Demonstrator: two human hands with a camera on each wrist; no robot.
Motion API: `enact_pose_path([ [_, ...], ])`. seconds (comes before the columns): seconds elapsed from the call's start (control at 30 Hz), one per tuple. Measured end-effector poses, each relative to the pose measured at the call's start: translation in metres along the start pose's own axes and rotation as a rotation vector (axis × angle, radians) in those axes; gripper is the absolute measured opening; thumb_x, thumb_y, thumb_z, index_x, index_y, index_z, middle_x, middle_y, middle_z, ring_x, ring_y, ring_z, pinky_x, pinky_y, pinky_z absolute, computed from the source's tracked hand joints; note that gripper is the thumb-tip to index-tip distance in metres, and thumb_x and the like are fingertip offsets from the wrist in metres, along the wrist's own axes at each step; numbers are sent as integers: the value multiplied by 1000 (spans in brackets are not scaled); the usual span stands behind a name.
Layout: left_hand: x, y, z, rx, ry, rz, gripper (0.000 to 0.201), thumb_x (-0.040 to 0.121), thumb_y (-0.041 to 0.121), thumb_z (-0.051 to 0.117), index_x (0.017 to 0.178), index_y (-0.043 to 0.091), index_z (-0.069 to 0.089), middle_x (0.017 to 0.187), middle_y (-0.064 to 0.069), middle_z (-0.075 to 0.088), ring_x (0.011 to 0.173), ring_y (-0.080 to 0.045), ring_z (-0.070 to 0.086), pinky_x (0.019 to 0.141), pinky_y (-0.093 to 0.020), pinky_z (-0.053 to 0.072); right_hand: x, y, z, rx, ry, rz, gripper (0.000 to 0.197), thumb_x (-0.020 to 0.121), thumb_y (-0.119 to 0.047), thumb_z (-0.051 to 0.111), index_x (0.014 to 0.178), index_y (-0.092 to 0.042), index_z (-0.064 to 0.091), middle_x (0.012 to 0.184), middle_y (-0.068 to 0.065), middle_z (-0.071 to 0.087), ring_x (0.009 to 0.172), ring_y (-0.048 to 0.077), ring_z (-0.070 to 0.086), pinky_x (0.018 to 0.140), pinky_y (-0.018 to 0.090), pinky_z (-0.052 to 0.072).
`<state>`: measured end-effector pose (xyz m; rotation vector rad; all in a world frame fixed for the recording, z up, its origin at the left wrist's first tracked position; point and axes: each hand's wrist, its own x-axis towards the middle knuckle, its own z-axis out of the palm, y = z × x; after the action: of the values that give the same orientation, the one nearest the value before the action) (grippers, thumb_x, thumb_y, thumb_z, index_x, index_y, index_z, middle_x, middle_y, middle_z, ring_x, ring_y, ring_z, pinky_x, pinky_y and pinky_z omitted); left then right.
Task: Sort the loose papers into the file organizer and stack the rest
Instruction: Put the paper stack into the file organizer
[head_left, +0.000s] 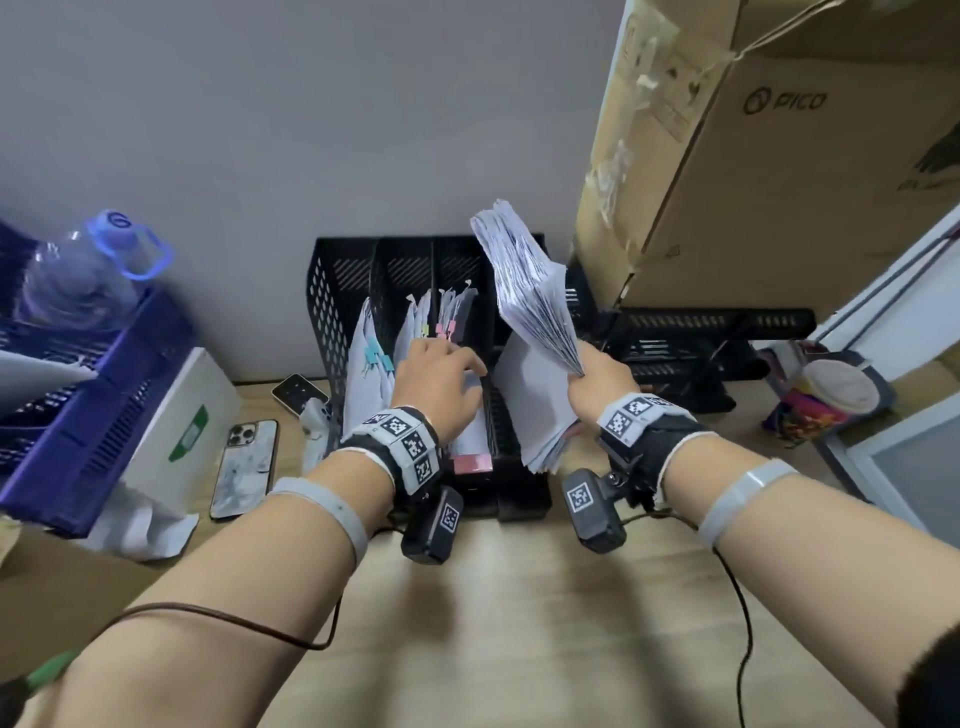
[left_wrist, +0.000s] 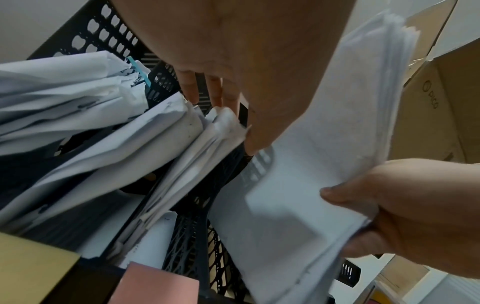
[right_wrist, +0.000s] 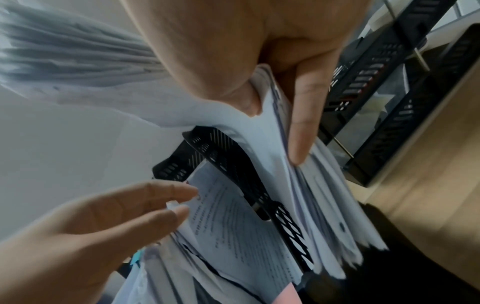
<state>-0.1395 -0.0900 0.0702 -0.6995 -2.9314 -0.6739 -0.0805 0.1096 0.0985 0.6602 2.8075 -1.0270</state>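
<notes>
1. At a wooden desk (head_left: 467, 597), a person feeds a thick sheaf of loose papers (head_left: 530, 291) into the right-hand slot of a black mesh file organizer (head_left: 332, 312) standing against the wall.
2. The right hand (head_left: 597, 384) grips the sheaf at mid-height, thumb on one face and fingers on the other; its lower end sits inside the slot, while the top fans open and leans back above the rim.
3. The left hand (head_left: 436, 379) lies open, fingers straight, resting on the clipped bundles (head_left: 374, 364) already filed in the middle slots, apparently holding them aside.
4. The sheaf looks heavy for paper yet limp: unclipped sheets splay apart and probably slide against each other, so a loose hold would likely shed pages.
5. The surest grasp seems to be low and firm near the bottom edge, squeezing the whole thickness, with the free hand steadying the floppy top.
6. Two phones (head_left: 244, 462) and a blue crate (head_left: 93, 395) lie to the left.
</notes>
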Motion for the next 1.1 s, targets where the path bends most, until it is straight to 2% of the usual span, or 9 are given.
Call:
enact_pose_path([
  [0.13, 4, -8, 2, -41, 17, 16, 20, 88, 32, 58, 107, 32, 65, 115, 7, 60, 123, -20, 41, 104, -39, 39, 19, -7, 30, 94, 36, 49, 62, 89, -10, 38, 140, -45, 35, 111, 16, 60, 92, 40, 62, 80, 41, 54],
  [0.33, 5, -13, 6, -61, 38, 31, 20, 88, 33, 59, 106, 31, 67, 113, 8, 61, 124, -20, 41, 104, -38, 39, 27, 11, 69, 209, 14, 133, 53, 93, -13, 43, 142, -31, 36, 116, 16, 63, 102, 40, 61, 82, 32, 45],
  [0.43, 6, -13, 9, -76, 31, 31, 18, 87, 33, 60, 103, 32, 67, 111, 9, 60, 122, -20, 41, 103, -40, 40, 24, 13, 78, 329, -13, 235, 51, 86, -28, 57, 134, -26, 39, 115, 16, 64, 99, 40, 63, 89, 45, 54],
  [0.5, 5, -12, 12, -84, 32, 31, 17, 85, 33, 61, 101, 32, 67, 110, 9, 60, 120, -21, 41, 102, -41, 41, 22, 16, 81, 373, 21, 231, 62, 79, -41, 66, 133, -21, 43, 122, 12, 64, 107, 35, 63, 95, 45, 53],
  [0.6, 4, -7, 14, -80, 35, 21, 19, 86, 32, 61, 103, 30, 68, 111, 7, 60, 122, -22, 40, 102, -40, 39, 17, 12, 73, 360, 147, 78, 74, 70, -52, 74, 129, -17, 45, 123, 4, 59, 110, 23, 60, 96, 35, 50],
  [0.73, 1, 2, 15, -47, 31, 1, 23, 86, 33, 60, 107, 30, 67, 114, 6, 60, 124, -23, 39, 105, -40, 38, 9, 7, 53, 297, 247, -135, 71, 75, -43, 77, 130, -21, 39, 123, 0, 42, 96, 12, 50, 86, 25, 42],
  [0.9, -9, 22, 7, -45, -64, -71, 29, 86, 33, 59, 115, 29, 65, 121, 4, 61, 128, -23, 40, 109, -41, 36, -1, 14, 32, 96, 73, -93, 72, 80, -34, 73, 135, -14, 31, 132, 15, 41, 112, 34, 56, 88, 33, 45],
  [1.0, -17, 38, -1, -115, -76, -143, 30, 83, 35, 56, 111, 32, 66, 120, 4, 65, 124, -21, 48, 107, -43, 42, -8, 21, 12, 141, 43, -223, 86, 75, -32, 79, 142, -20, 26, 134, 12, 39, 110, 29, 56, 87, 27, 44],
  [1.1, -26, 56, -12, -207, -30, -226, 28, 83, 29, 59, 110, 32, 66, 123, 1, 65, 122, -20, 54, 105, -42, 45, -22, 22, -19, 169, -18, -359, 95, 74, -35, 81, 147, -31, 20, 135, 10, 38, 113, 22, 55, 99, 32, 46],
])
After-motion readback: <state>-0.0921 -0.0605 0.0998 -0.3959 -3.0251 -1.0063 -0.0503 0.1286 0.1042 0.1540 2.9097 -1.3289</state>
